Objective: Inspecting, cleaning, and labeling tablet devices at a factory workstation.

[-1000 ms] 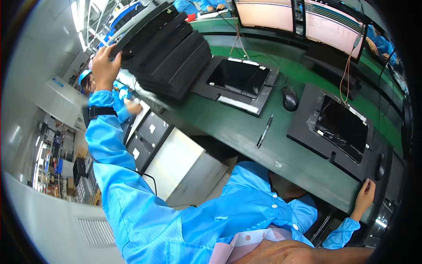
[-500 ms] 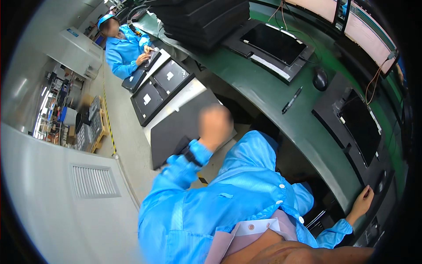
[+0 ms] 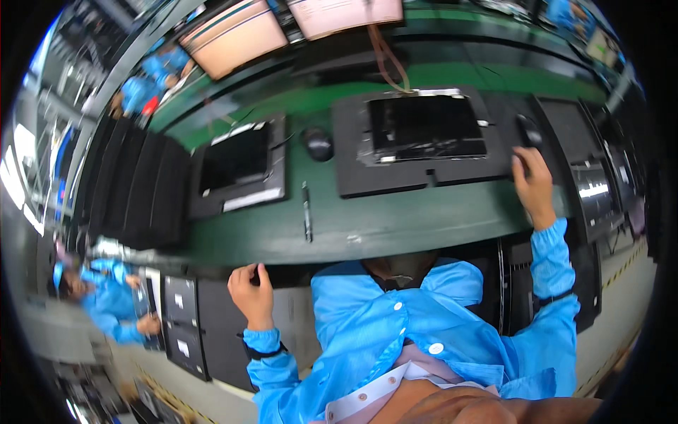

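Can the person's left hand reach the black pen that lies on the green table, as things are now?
Probably yes. The left hand is at the near edge of the green table, and the black pen lies just beyond it on bare surface. Nothing stands between them; the black trays sit to the side.

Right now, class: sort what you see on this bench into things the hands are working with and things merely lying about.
In hand:
right hand on the black tray holding a laptop
left hand at the green bench edge

Lying about:
pen
mouse
second laptop
stacked black trays
monitors
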Available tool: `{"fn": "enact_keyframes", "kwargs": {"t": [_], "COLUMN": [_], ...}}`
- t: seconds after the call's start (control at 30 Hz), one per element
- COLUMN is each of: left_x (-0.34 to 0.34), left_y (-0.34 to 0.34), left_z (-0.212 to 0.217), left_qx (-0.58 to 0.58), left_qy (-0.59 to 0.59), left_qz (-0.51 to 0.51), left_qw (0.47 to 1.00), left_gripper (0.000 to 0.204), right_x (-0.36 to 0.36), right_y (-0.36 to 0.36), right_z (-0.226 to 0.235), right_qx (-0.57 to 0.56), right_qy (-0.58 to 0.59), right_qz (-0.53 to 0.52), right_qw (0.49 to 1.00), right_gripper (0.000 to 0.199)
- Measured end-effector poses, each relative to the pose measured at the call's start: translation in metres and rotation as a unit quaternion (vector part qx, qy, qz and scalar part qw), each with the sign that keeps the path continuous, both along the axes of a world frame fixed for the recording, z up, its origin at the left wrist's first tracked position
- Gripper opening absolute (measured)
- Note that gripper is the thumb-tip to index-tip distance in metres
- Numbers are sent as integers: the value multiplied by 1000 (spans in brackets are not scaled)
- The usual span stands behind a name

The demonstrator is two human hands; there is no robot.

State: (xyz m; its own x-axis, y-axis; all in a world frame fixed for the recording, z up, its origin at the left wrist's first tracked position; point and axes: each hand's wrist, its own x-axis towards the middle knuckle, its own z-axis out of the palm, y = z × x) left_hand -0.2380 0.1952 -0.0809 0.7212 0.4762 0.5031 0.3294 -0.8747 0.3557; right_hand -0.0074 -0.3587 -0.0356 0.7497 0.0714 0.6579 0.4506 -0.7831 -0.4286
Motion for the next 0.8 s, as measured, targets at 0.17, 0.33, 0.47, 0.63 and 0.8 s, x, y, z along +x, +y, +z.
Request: {"fn": "enact_keyframes", "kwargs": {"t": [0.17, 0.33, 0.47, 0.63, 0.8], "left_x": [91, 203, 250, 273, 258], "left_y": [-113, -194, -244, -272, -247], "left_z": [86, 71, 46, 48, 60], "left_qx": [47, 73, 101, 105, 117], "left_qy": [-120, -9, 13, -26, -175], "left_qz": [-286, -469, -496, -476, -493], "left_qw": [950, 880, 862, 873, 844], "left_gripper": [26, 57, 82, 69, 47], "right_x": [58, 110, 124, 108, 73], "right_y": [1, -5, -12, -16, 11], "right_z": [23, 16, 25, 70, 105], "right_qx": [-217, -208, -190, -130, -98], "right_qy": [-18, 149, 197, 276, 156], "right_qz": [89, 116, 163, 204, 208], "right_qw": [972, 960, 948, 930, 960], "right_gripper": [30, 21, 18, 22, 31]}}
